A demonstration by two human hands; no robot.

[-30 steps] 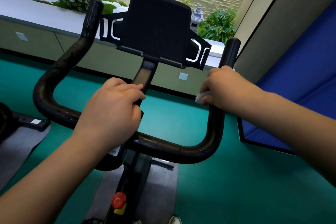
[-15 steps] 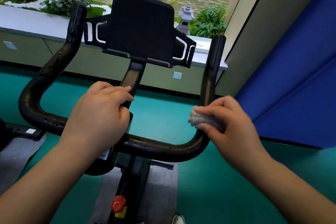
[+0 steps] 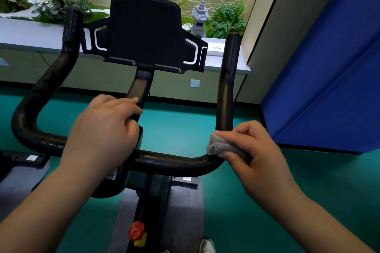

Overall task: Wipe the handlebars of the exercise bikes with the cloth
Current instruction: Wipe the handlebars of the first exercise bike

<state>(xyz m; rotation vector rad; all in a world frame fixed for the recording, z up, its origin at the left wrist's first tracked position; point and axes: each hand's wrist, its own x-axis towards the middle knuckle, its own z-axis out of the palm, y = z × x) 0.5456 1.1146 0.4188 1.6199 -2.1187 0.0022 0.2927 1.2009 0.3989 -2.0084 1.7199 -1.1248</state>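
The black handlebar (image 3: 174, 163) of an exercise bike curves up at both ends in front of me. My left hand (image 3: 104, 131) grips the centre of the bar, its fingers curled around the stem below the black tablet holder (image 3: 144, 33). My right hand (image 3: 253, 150) holds a grey cloth (image 3: 218, 145) wrapped around the bar's lower right bend, just below the right upright grip (image 3: 227, 80). The left upright grip (image 3: 70, 33) stands bare.
A red knob (image 3: 136, 230) sits on the bike frame below. A blue padded mat (image 3: 329, 72) leans at the right. A white ledge (image 3: 26, 37) with plants and a small stone lantern (image 3: 199, 19) runs behind the bike. Green floor lies all around.
My right hand with the cloth has slid down the right grip from near its top to the lower bend. My left hand has kept its hold at the centre.
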